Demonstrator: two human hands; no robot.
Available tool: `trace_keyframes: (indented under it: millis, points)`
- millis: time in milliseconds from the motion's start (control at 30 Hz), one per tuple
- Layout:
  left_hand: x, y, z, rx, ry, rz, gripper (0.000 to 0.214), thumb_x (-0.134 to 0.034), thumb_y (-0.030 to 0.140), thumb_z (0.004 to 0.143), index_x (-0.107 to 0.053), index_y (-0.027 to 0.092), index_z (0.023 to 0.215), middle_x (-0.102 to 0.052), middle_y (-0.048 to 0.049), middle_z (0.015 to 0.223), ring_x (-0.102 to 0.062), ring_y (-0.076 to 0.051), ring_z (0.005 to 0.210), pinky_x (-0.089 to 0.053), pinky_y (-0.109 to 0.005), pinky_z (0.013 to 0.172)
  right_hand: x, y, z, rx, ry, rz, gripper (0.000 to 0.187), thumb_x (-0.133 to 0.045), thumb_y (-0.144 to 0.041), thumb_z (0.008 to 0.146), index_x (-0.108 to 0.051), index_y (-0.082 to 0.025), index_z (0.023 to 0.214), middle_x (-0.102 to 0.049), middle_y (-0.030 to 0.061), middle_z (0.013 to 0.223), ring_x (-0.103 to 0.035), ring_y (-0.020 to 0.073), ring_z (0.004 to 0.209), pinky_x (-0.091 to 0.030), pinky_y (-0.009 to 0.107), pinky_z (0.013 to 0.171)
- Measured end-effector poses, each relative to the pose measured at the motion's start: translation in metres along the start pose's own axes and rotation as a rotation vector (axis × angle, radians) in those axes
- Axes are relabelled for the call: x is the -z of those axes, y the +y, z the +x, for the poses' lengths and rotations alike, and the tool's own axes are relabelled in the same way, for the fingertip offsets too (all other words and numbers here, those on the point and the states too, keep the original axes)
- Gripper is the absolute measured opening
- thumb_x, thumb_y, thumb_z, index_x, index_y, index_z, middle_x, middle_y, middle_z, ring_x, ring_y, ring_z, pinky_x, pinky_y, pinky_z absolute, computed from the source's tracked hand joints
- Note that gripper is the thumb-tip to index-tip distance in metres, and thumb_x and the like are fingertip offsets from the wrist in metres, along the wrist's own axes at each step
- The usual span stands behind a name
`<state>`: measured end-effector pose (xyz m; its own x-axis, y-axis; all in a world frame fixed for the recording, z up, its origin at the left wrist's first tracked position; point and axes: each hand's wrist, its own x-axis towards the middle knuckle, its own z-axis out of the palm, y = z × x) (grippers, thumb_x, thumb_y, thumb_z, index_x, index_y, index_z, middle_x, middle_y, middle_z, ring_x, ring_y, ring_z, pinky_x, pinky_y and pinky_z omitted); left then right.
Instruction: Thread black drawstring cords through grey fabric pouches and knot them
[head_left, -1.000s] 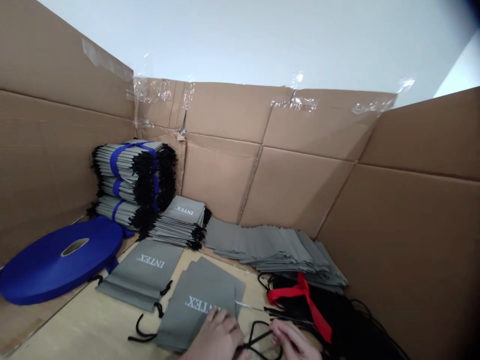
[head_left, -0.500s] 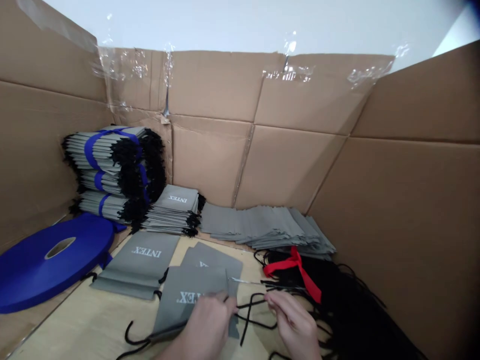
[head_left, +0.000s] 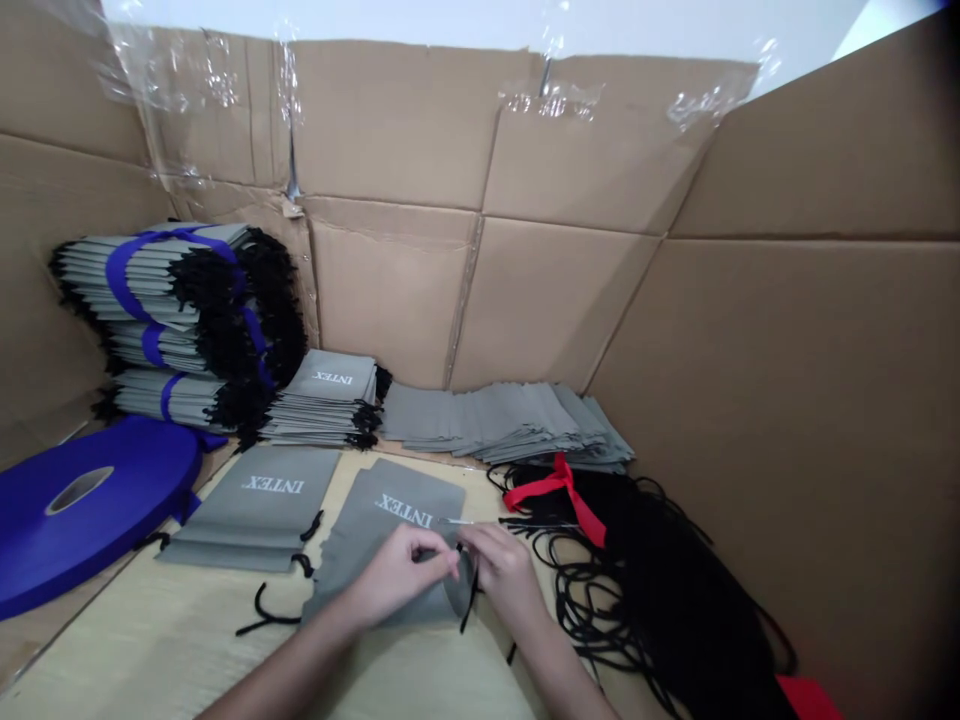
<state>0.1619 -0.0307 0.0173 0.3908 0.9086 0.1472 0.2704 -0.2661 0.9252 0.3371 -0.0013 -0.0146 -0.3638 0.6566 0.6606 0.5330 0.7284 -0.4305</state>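
So the left hand (head_left: 409, 568) and right hand (head_left: 501, 562) both pinch cord (head_left: 470, 602) at the bag's (head_left: 367, 540) edge; spare cords (head_left: 675, 590) sit close, probably for reach.

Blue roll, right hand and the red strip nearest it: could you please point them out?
Blue roll (head_left: 135, 490): head view, flat upper face.
Right hand (head_left: 504, 565): head view, back of the hand.
Red strip (head_left: 566, 484): head view, its middle.

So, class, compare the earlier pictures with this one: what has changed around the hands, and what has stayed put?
The right hand has moved in toward the left hand; their fingertips now nearly meet. The crossed loops of black cord spread between them are no longer visible; a length hangs beside the right hand. The blue roll and tied bundles stayed put.
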Motion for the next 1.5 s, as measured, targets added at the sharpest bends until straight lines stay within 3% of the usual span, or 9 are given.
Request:
trace_keyframes:
  millis: [167,333,467,733,967,1067,1200,1333,1500]
  points:
    - [0.007,-0.010,0.004,0.033,-0.010,-0.270,0.032,-0.059,0.040,0.077,-0.071,0.011,0.079,-0.068,-0.0036,0.074,-0.058,-0.016,0.072,-0.042,-0.025,0.070,-0.010,-0.009,-0.008,0.015,-0.067,0.056,0.031,-0.039,-0.007,0.082,-0.067,-0.021,0.078,-0.066,0.0074,0.072,-0.058,0.0191,0.069,-0.047,0.030,0.064]
    - [0.007,-0.018,0.006,0.019,-0.028,-0.192,0.036,-0.056,0.043,0.079,-0.070,0.010,0.072,-0.064,-0.0008,0.064,-0.053,-0.014,0.062,-0.041,-0.024,0.063,-0.012,-0.008,-0.008,-0.058,-0.103,0.151,0.032,-0.039,-0.008,0.081,-0.066,-0.021,0.070,-0.067,0.0074,0.071,-0.058,0.0190,0.067,-0.046,0.030,0.062]
    - [0.004,-0.018,0.005,-0.068,0.012,0.021,0.035,-0.047,0.036,0.087,-0.071,0.013,0.077,-0.065,-0.0020,0.070,-0.055,-0.014,0.066,-0.041,-0.023,0.066,-0.008,-0.006,-0.006,-0.196,-0.133,0.274,0.024,-0.047,-0.012,0.079,-0.067,-0.021,0.068,-0.065,0.0045,0.065,-0.057,0.0173,0.062,-0.046,0.029,0.061]
    - [0.000,-0.010,-0.004,-0.142,0.061,0.838,0.025,-0.039,0.029,0.092,-0.062,0.020,0.092,-0.062,-0.0039,0.086,-0.059,-0.015,0.074,-0.041,-0.021,0.064,-0.011,0.005,-0.003,-0.491,-0.247,0.607,0.029,-0.054,-0.043,0.078,-0.059,-0.017,0.066,-0.053,-0.0027,0.050,-0.049,0.0112,0.040,-0.041,0.023,0.041]
    - [-0.006,0.000,-0.009,-0.227,-0.068,0.986,0.027,-0.033,0.028,0.093,-0.057,0.016,0.094,-0.062,-0.0075,0.086,-0.060,-0.018,0.072,-0.041,-0.024,0.061,-0.006,0.002,-0.006,-0.571,-0.366,0.790,0.041,-0.054,-0.055,0.077,-0.050,-0.018,0.059,-0.047,-0.0053,0.048,-0.044,0.0082,0.039,-0.036,0.019,0.041]
    - [-0.006,0.001,-0.008,-0.197,-0.058,0.878,0.026,-0.034,0.027,0.092,-0.058,0.017,0.091,-0.063,-0.0053,0.083,-0.059,-0.017,0.069,-0.040,-0.023,0.062,-0.003,-0.002,-0.006,-0.604,-0.383,0.870,0.041,-0.050,-0.057,0.079,-0.049,-0.019,0.065,-0.049,-0.0044,0.052,-0.047,0.0087,0.042,-0.040,0.020,0.044]
    - [-0.004,0.000,-0.005,-0.109,0.022,0.432,0.030,-0.032,0.029,0.093,-0.057,0.017,0.082,-0.062,-0.0004,0.078,-0.055,-0.012,0.068,-0.038,-0.020,0.064,-0.006,-0.005,-0.005,-0.642,-0.321,0.949,0.040,-0.042,-0.062,0.081,-0.045,-0.023,0.088,-0.049,-0.0062,0.060,-0.048,0.0093,0.042,-0.044,0.023,0.047]
    - [-0.004,-0.002,0.000,-0.087,0.006,0.058,0.039,-0.032,0.038,0.092,-0.056,0.013,0.076,-0.059,-0.0011,0.073,-0.052,-0.013,0.070,-0.038,-0.021,0.067,-0.011,-0.007,-0.007,-0.593,-0.285,0.950,0.038,-0.055,-0.055,0.077,-0.043,-0.025,0.097,-0.051,-0.0048,0.068,-0.050,0.0102,0.051,-0.042,0.022,0.050]
    - [-0.006,-0.007,0.004,-0.057,0.070,-0.091,0.039,-0.039,0.046,0.088,-0.051,0.014,0.069,-0.046,0.0019,0.066,-0.042,-0.012,0.066,-0.033,-0.021,0.061,-0.018,-0.008,-0.010,-0.498,-0.224,0.863,0.036,-0.065,-0.046,0.073,-0.048,-0.024,0.096,-0.054,-0.0006,0.086,-0.051,0.0122,0.068,-0.041,0.022,0.060]
